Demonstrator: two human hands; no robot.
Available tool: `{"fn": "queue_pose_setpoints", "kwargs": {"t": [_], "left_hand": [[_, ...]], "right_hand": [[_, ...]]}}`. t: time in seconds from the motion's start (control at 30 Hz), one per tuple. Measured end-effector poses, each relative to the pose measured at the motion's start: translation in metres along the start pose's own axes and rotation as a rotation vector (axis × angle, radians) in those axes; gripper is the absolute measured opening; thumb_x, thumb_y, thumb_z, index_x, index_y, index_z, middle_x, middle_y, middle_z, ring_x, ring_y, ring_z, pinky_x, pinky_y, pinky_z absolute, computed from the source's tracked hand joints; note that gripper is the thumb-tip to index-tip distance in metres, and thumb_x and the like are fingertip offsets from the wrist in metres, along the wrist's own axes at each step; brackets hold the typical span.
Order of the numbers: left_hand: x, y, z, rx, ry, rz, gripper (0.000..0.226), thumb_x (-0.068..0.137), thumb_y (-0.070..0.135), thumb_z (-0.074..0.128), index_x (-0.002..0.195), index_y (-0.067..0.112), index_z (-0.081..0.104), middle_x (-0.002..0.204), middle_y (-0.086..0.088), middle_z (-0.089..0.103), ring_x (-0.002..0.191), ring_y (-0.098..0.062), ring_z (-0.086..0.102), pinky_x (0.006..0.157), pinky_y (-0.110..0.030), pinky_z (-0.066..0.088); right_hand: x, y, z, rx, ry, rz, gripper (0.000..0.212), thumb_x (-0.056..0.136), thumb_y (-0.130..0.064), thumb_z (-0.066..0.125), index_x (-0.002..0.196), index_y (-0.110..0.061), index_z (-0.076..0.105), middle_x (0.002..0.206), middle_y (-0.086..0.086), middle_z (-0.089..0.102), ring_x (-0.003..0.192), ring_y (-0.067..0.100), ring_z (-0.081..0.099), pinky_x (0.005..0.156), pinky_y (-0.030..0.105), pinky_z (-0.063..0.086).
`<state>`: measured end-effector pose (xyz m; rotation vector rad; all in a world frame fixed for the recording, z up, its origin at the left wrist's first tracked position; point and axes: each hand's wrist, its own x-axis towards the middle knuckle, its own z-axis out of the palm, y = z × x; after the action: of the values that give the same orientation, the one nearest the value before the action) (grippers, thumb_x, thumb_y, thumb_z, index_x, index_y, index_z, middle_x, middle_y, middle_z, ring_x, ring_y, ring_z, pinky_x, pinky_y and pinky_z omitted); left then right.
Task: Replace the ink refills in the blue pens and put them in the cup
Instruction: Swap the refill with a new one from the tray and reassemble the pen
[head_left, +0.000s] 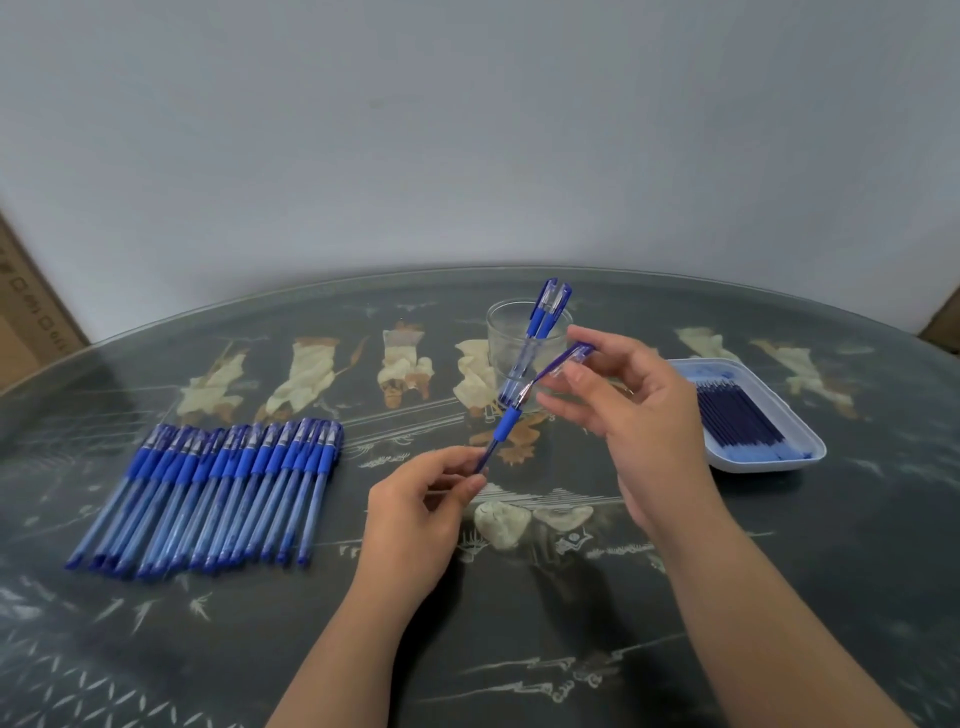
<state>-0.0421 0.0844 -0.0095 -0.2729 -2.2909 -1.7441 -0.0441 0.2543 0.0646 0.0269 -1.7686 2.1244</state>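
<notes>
Fingers of left hand (415, 514) pinch the blue pen (506, 423) low on its barrel; right hand (623, 400) pinches the cap (569, 361) at the tip end. Pen axis runs lower-left to upper-right, aimed at glass cup (498, 338) just behind, frame centre; right hand nearer

One view only — a wide-angle camera worn on the head, looking forward and down across the table (779, 597) toward the wall (467, 130). It sits close: the left hand (415, 514) and right hand (639, 415) reach in from the bottom edge.
</notes>
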Motion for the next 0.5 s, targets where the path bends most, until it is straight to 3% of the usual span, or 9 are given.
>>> {"fn": "queue_pose_setpoints", "kwargs": {"t": [0.17,0.5], "left_hand": [[0.000,0.000,0.000,0.031,-0.018,0.017,0.045,0.079,-0.003,0.075,0.089,0.041,0.069,0.087,0.023,0.071,0.078,-0.002,0.067,0.073,-0.009,0.049],[0.001,0.000,0.000,0.041,-0.036,0.021,0.038,0.080,-0.001,0.075,0.092,0.035,0.072,0.085,0.020,0.071,0.077,-0.001,0.066,0.071,-0.007,0.048]], "right_hand": [[0.001,0.002,0.000,-0.036,-0.051,-0.017,0.030,0.091,0.006,0.061,0.107,-0.017,0.072,0.093,0.009,0.071,0.090,0.022,0.073,0.078,0.035,0.060],[0.002,0.012,-0.003,-0.154,-0.197,0.047,0.025,0.091,0.001,0.063,0.108,-0.014,0.074,0.100,0.010,0.074,0.093,0.021,0.073,0.080,0.040,0.061]]}}
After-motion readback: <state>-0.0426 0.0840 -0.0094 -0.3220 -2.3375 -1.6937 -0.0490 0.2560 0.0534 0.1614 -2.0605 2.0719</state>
